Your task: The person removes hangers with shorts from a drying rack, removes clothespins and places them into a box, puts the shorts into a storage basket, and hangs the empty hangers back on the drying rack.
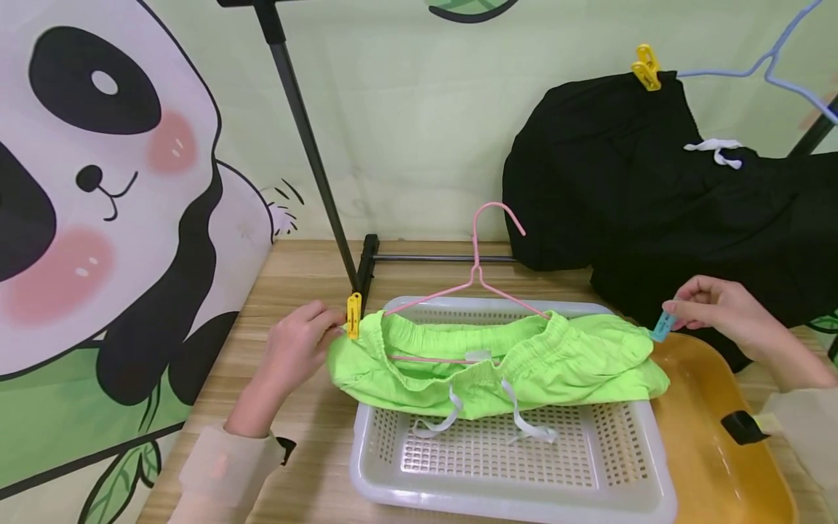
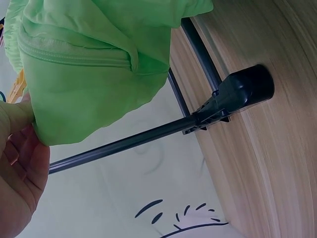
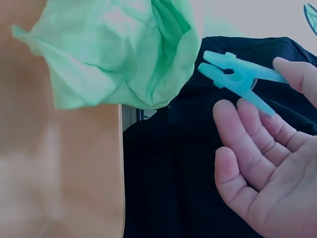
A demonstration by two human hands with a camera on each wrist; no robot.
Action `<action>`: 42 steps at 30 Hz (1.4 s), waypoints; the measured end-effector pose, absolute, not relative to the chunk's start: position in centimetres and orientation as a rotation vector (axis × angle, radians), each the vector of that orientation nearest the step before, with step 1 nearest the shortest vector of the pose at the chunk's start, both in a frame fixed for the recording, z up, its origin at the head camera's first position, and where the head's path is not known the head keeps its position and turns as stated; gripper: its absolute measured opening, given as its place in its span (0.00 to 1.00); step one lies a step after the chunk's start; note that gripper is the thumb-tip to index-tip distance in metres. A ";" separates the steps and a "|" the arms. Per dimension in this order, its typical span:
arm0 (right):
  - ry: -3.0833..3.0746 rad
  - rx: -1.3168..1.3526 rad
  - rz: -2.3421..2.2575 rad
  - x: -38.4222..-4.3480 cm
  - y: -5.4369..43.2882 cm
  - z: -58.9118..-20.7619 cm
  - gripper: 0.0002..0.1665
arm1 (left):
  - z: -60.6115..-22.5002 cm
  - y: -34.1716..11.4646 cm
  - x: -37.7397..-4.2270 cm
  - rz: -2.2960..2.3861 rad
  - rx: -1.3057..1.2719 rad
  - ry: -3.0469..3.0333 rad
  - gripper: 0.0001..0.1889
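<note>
Lime green shorts [image 1: 589, 356] with white drawstrings hang spread on a pink hanger [image 1: 476, 273], over a white basket. A yellow clothespin [image 1: 354, 316] grips their waistband at the left end. Beside that clothespin, my left hand [image 1: 297, 346] pinches the edge of the shorts; the left wrist view shows thumb and fingers at the green cloth [image 2: 94, 94]. My right hand [image 1: 727, 313] pinches a light blue clothespin [image 3: 240, 77] by its handles, between thumb and fingers. Its tips are right at the right end of the shorts, slightly parted in the right wrist view.
Beneath the shorts stands the white perforated basket [image 1: 517, 502], with an orange tub [image 1: 713, 444] to its right. Black pants [image 1: 609, 167] hang at the back right from a blue hanger [image 1: 727, 73] with a yellow clothespin. A black rack pole [image 1: 308, 131] rises behind the basket.
</note>
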State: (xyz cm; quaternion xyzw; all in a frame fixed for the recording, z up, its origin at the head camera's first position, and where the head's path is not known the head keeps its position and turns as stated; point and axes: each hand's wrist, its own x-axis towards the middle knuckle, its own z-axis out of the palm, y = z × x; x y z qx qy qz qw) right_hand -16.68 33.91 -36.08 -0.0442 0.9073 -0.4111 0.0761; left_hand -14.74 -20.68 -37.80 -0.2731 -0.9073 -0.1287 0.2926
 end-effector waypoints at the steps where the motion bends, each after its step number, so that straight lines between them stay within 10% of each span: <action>1: 2.726 -0.130 -1.208 -16.7 34.1 -36.2 0.18 | -37.8 -20.7 -14.8 -0.342 -0.728 -2.415 0.08; 42: 2.432 -0.065 -1.017 -15.0 34.5 -38.8 0.21 | -37.7 -21.1 -14.9 -0.328 -0.711 -2.426 0.09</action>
